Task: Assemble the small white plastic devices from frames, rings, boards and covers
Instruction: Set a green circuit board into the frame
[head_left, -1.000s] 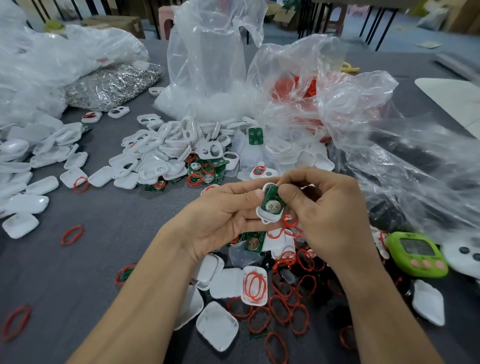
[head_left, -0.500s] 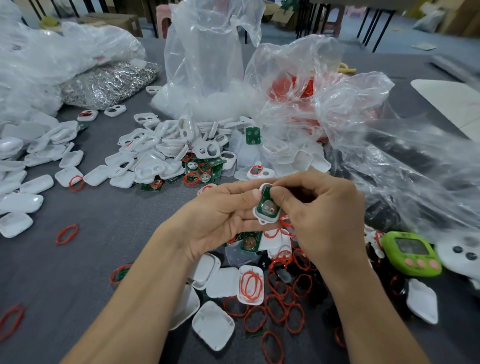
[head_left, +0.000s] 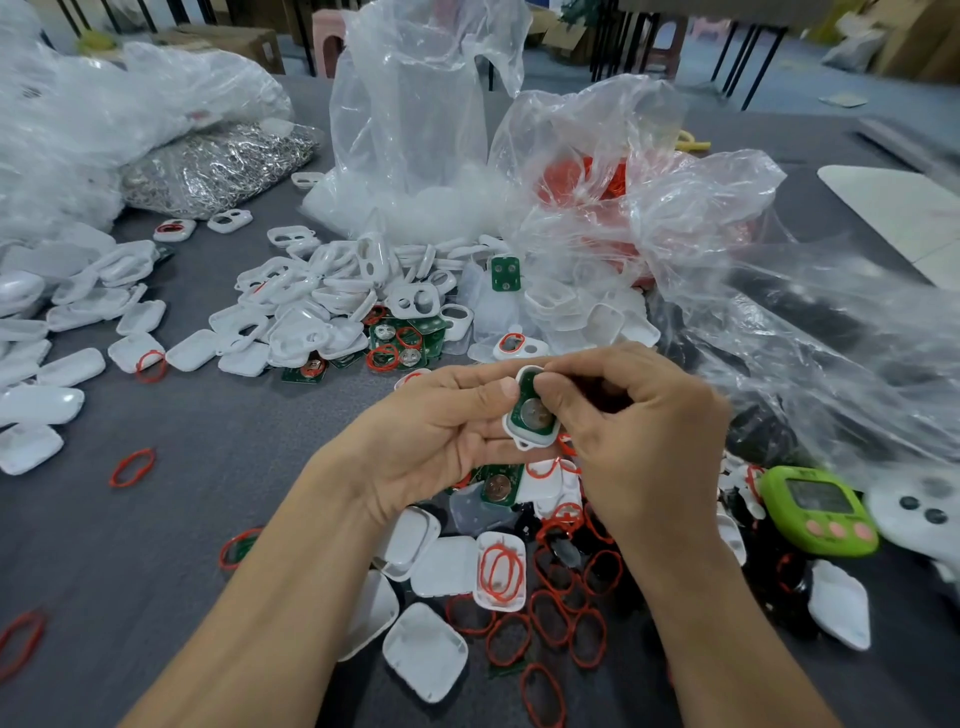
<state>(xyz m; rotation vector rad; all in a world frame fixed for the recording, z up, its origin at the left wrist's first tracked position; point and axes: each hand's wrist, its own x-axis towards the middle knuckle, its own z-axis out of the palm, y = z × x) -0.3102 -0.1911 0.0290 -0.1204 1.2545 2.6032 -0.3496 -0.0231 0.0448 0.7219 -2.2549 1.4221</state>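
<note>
A small white frame with a green board and round coin cell set in it (head_left: 532, 415) is held between both hands above the table's middle. My left hand (head_left: 441, 431) cradles it from the left, thumb on its upper edge. My right hand (head_left: 639, 431) pinches its right side, thumb pressed on the board. White frames (head_left: 332, 312) lie heaped behind, with loose green boards (head_left: 402, 345) beside them. Red rings (head_left: 550, 618) and white covers (head_left: 423, 657) are scattered below my hands.
Clear plastic bags (head_left: 415, 119) stand at the back, one holding red rings (head_left: 582, 176). More white covers (head_left: 41, 405) lie at the left near a bag of metal parts (head_left: 218, 166). A green timer (head_left: 821, 512) sits at the right. Grey cloth covers the table (head_left: 208, 493).
Both hands stay on the same frame. It has tilted slightly and my right thumb has shifted up over the board's upper part.
</note>
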